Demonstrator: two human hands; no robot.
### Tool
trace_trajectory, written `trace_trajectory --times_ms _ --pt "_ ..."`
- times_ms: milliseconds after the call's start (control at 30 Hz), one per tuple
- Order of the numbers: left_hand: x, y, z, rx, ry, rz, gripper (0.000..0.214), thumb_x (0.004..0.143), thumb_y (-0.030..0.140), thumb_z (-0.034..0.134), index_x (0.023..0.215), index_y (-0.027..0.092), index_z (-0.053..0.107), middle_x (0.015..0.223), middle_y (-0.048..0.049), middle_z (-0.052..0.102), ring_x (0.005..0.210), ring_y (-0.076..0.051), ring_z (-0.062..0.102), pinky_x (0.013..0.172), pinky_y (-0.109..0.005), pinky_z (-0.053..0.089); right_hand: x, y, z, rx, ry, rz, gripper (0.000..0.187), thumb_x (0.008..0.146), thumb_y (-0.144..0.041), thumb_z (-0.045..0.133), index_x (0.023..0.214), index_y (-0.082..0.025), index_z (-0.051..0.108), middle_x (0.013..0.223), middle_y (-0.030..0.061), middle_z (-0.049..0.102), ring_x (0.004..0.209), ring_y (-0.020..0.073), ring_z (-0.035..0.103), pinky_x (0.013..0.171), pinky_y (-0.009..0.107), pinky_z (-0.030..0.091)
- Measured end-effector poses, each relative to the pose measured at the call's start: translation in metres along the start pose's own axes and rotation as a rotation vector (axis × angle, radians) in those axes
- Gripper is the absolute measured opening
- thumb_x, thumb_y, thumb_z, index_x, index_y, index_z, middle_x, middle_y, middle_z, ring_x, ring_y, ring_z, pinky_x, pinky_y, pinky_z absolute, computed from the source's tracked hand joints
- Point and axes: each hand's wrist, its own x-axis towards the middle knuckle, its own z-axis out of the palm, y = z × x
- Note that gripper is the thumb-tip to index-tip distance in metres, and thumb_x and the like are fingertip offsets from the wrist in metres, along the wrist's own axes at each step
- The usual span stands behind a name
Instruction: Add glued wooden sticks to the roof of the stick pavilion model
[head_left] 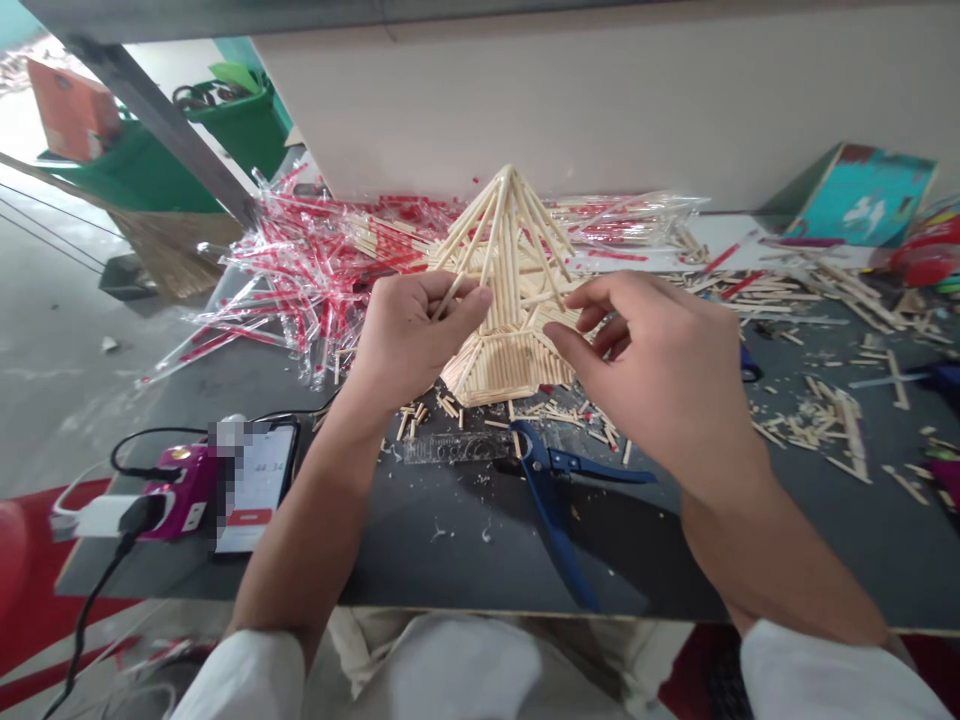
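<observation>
A cone-shaped roof frame of thin wooden sticks [497, 215] rises to a point at the centre, above a model built of the same sticks [499, 365] with a wide, sloping, many-sided base. At its left side, my left hand [420, 335] pinches the lower end of one slanting stick between thumb and fingers. My right hand [645, 350] is at the opposite side, fingers curled and thumb a little apart from the index finger. Its fingertips are close to the lower end of another stick; whether they touch it I cannot tell. Behind the hands, part of the model is hidden.
Blue-handled cutters [555, 530] and a clear ruler [457, 447] lie in front of the model. Plastic-wrapped stick packets [300, 270] are heaped back left, loose sticks [832, 285] scattered right. A phone [259, 490] and a purple power adapter [180, 490] sit at left.
</observation>
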Motion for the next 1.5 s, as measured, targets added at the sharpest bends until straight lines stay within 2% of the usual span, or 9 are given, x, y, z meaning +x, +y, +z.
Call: trace_trajectory --times_ms 267,600,767,900,1133,1233,1333,1433,1500 --pt "0.000 0.007 -0.011 0.133 -0.061 0.071 0.046 0.096 0.033 0.062 0.055 0.018 0.047 0.050 0.0021 0.044 0.049 -0.008 0.034 0.045 -0.025 0.023 -0.003 -0.005 -0.001 0.057 -0.012 -0.045 0.017 0.096 -0.036 0.065 0.108 -0.025 0.069 0.099 0.0080 0.073 0.074 0.0210 0.068 0.071 0.038 0.057" --pt "0.001 0.003 -0.016 0.148 0.089 0.112 0.013 0.091 0.030 0.070 0.090 0.019 0.077 0.058 0.0034 0.048 0.053 -0.009 0.039 0.048 -0.026 0.027 0.000 -0.004 0.003 0.072 -0.010 -0.124 0.014 0.099 -0.031 0.060 0.109 -0.025 0.067 0.106 0.0079 0.072 0.071 0.0181 0.067 0.074 0.038 0.056" --pt "0.005 0.001 -0.032 0.084 0.180 0.151 0.007 0.084 0.025 0.081 0.085 0.021 0.075 0.075 0.0019 0.065 0.066 -0.009 0.054 0.058 -0.027 0.042 0.001 -0.001 0.004 0.077 -0.011 -0.111 0.011 0.100 -0.032 0.058 0.102 -0.027 0.067 0.106 0.0064 0.072 0.073 0.0183 0.066 0.076 0.039 0.056" --pt "0.007 -0.003 -0.046 0.142 0.188 0.185 0.007 0.084 0.018 0.080 0.082 0.021 0.074 0.074 0.0028 0.064 0.071 -0.009 0.055 0.060 -0.029 0.039 0.001 -0.002 0.005 0.071 0.003 -0.132 0.018 0.103 -0.034 0.052 0.095 -0.028 0.067 0.101 0.0065 0.072 0.082 0.0209 0.068 0.079 0.040 0.056" --pt "0.005 -0.009 -0.052 0.037 0.037 0.176 0.031 0.099 0.049 0.066 0.092 0.019 0.060 0.070 0.0037 0.070 0.057 -0.006 0.044 0.056 -0.030 0.033 0.001 -0.001 0.019 0.050 0.097 -0.251 0.017 0.104 -0.023 0.049 0.100 -0.026 0.066 0.100 0.0048 0.072 0.088 0.0177 0.068 0.080 0.034 0.054" --pt "0.005 -0.010 -0.050 -0.058 -0.018 0.173 0.036 0.098 0.055 0.064 0.095 0.021 0.054 0.065 0.0040 0.069 0.053 -0.006 0.046 0.052 -0.031 0.031 0.001 -0.001 0.027 0.025 0.099 -0.294 0.018 0.104 -0.022 0.050 0.111 -0.027 0.066 0.109 0.0059 0.072 0.102 0.0196 0.069 0.088 0.035 0.056" --pt "0.004 -0.007 -0.047 -0.064 -0.040 0.159 0.041 0.100 0.058 0.057 0.083 0.021 0.053 0.057 0.0044 0.060 0.046 -0.005 0.043 0.047 -0.031 0.029 0.000 -0.002 0.033 0.011 0.103 -0.321 0.027 0.103 -0.024 0.055 0.128 -0.028 0.064 0.120 0.0075 0.071 0.113 0.0225 0.068 0.093 0.037 0.056" --pt "0.003 -0.001 -0.045 -0.047 0.005 0.165 0.050 0.102 0.056 0.054 0.067 0.021 0.050 0.048 0.0050 0.043 0.046 -0.007 0.050 0.046 -0.030 0.031 -0.001 -0.004 0.037 -0.043 0.109 -0.296 0.034 0.103 -0.025 0.055 0.136 -0.031 0.063 0.125 0.0071 0.069 0.097 0.0197 0.069 0.082 0.035 0.055" --pt "0.002 0.003 -0.044 0.003 0.006 0.179 0.051 0.102 0.051 0.058 0.062 0.020 0.050 0.048 0.0044 0.043 0.047 -0.008 0.053 0.046 -0.029 0.032 -0.001 -0.005 0.039 -0.087 0.120 -0.274 0.029 0.105 -0.027 0.052 0.129 -0.032 0.068 0.125 0.0057 0.070 0.083 0.0153 0.067 0.073 0.032 0.053"
